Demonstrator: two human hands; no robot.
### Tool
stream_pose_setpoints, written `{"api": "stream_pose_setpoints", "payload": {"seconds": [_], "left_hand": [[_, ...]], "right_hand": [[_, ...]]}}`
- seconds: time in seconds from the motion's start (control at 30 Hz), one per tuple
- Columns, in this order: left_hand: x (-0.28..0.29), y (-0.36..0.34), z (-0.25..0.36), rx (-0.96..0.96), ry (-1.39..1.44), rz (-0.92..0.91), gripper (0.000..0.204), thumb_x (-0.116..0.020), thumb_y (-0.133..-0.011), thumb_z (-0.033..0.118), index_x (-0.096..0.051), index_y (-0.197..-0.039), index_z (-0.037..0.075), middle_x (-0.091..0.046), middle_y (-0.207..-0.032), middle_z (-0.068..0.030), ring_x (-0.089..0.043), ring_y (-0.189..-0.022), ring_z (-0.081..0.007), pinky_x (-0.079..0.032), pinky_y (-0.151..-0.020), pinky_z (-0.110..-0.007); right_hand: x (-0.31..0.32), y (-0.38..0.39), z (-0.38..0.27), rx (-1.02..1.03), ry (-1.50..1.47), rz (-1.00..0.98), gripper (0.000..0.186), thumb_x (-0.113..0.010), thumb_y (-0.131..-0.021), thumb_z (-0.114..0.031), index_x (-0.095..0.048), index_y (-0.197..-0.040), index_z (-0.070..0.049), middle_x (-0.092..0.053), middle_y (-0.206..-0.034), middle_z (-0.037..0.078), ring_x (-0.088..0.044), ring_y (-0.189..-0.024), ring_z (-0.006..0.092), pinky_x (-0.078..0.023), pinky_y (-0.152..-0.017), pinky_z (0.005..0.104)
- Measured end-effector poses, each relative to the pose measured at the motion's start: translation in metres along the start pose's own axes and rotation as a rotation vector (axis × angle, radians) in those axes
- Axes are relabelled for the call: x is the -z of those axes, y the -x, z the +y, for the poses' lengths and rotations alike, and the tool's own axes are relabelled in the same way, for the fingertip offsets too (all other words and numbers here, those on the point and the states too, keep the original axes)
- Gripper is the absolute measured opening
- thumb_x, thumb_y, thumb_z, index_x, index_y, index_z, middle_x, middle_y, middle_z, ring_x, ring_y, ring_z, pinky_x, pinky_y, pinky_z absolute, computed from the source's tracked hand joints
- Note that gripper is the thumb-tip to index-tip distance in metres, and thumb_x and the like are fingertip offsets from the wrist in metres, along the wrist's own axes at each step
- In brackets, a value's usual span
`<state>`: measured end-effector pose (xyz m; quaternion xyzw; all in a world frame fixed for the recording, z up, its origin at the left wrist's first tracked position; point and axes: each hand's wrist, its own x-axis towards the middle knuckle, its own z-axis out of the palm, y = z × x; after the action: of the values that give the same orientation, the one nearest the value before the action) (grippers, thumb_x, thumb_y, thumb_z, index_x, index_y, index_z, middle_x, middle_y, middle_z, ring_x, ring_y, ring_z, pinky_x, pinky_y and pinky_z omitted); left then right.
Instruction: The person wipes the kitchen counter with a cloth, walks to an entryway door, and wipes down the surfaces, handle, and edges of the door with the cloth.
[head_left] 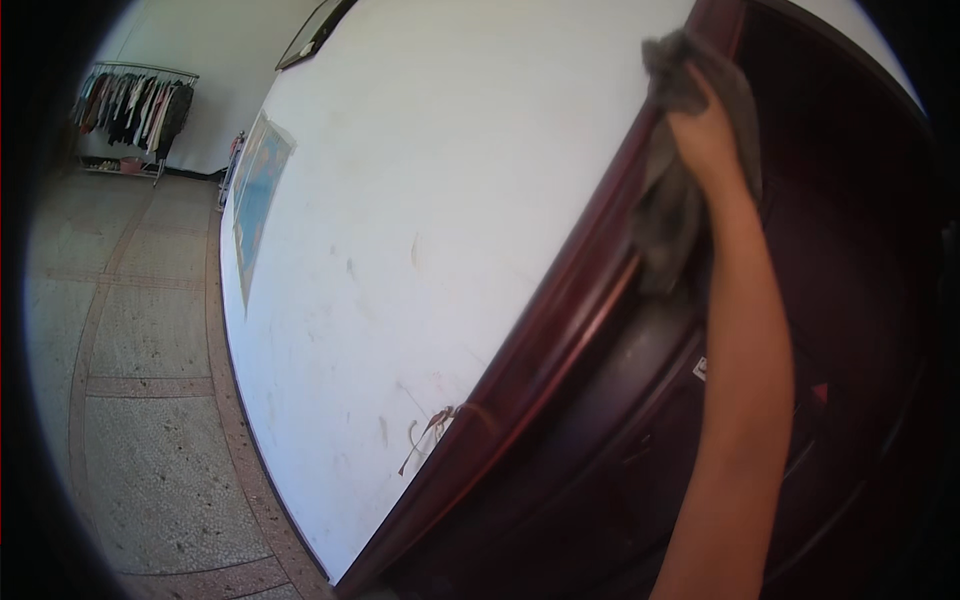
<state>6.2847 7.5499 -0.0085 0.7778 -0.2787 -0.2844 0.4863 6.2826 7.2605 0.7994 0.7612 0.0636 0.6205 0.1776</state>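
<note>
My right hand [705, 130] grips a dark grey cloth [667, 235] high on the dark red wooden door frame [545, 355]. The cloth is bunched in my fingers and hangs down along the frame, slightly blurred. Behind my forearm is the dark red door [860, 270], with a small red mark and a small pale sticker on it. A few thin straps [430, 430] dangle beside the lower frame. My left hand is out of sight.
A white, scuffed wall [420, 200] carries a blue poster [258, 205] and a dark picture frame [305, 38]. A clothes rack [130, 110] with hanging garments stands in the far left corner. The speckled floor [150, 450] runs along the wall.
</note>
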Motion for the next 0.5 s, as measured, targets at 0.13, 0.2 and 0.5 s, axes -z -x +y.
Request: {"api": "stream_pose_setpoints", "payload": {"seconds": [0.13, 0.2, 0.5], "left_hand": [[-0.021, -0.011, 0.033, 0.02, -0.017, -0.055, 0.034, -0.051, -0.083, 0.023, -0.058, -0.109, 0.002, -0.063, -0.096, -0.0201, -0.06, -0.093, -0.0302, -0.046, -0.081, -0.037], [-0.032, -0.015, 0.037, -0.013, 0.087, -0.067, 0.033, -0.052, -0.083, 0.023, -0.058, -0.11, 0.005, -0.064, -0.094, -0.0174, -0.061, -0.088, -0.0272, -0.047, -0.078, -0.036], [-0.007, -0.021, -0.005, -0.104, 0.067, -0.041, 0.028, -0.052, -0.084, 0.015, -0.059, -0.109, 0.004, -0.065, -0.087, -0.0148, -0.061, -0.075, -0.0203, -0.048, -0.069, -0.032]], "right_hand": [[0.004, -0.028, 0.016, -0.077, -0.352, 0.197, 0.062, -0.061, -0.072, -0.002, -0.039, -0.13, -0.002, -0.055, -0.113, 0.013, -0.054, -0.103, 0.0199, -0.041, -0.089, 0.0267], [0.003, -0.011, 0.013, -0.131, -0.471, 0.243, 0.062, -0.061, -0.075, -0.005, -0.037, -0.132, -0.003, -0.057, -0.11, 0.01, -0.055, -0.099, 0.0178, -0.042, -0.086, 0.0259], [-0.06, 0.212, 0.134, -0.191, -0.477, 0.382, 0.04, -0.041, -0.094, -0.018, -0.038, -0.13, -0.002, -0.039, -0.134, 0.013, -0.038, -0.122, 0.0212, -0.029, -0.103, 0.029]]}}
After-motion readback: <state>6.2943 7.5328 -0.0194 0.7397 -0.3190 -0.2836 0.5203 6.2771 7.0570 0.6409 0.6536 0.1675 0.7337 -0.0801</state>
